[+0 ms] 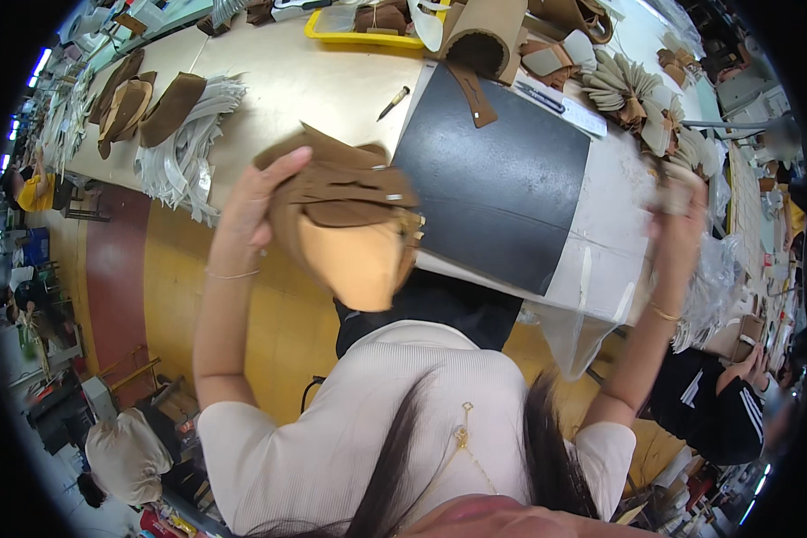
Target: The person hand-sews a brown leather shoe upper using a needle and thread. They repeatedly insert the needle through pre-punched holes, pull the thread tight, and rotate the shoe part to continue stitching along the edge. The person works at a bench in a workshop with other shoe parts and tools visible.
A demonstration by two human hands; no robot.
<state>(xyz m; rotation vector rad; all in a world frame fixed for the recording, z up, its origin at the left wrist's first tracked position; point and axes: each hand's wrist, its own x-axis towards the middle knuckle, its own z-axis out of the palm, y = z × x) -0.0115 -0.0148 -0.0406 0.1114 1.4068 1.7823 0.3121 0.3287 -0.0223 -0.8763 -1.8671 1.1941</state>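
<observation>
The left hand [258, 202] was clamped on a brown suede bag [350, 215], held up over the near edge of the table [296, 85], its tan underside facing the camera and metal fittings showing along one side. The right hand [677, 206], blurred and well apart from the left, gripped a clear plastic bag [592, 332] that hung down past the table edge. Between the hands lay a black cutting mat [502, 188] with a brown strap [471, 90] on its far end.

Pale worktable [314, 85] with black mat [498, 184], yellow tray [359, 38]
</observation>
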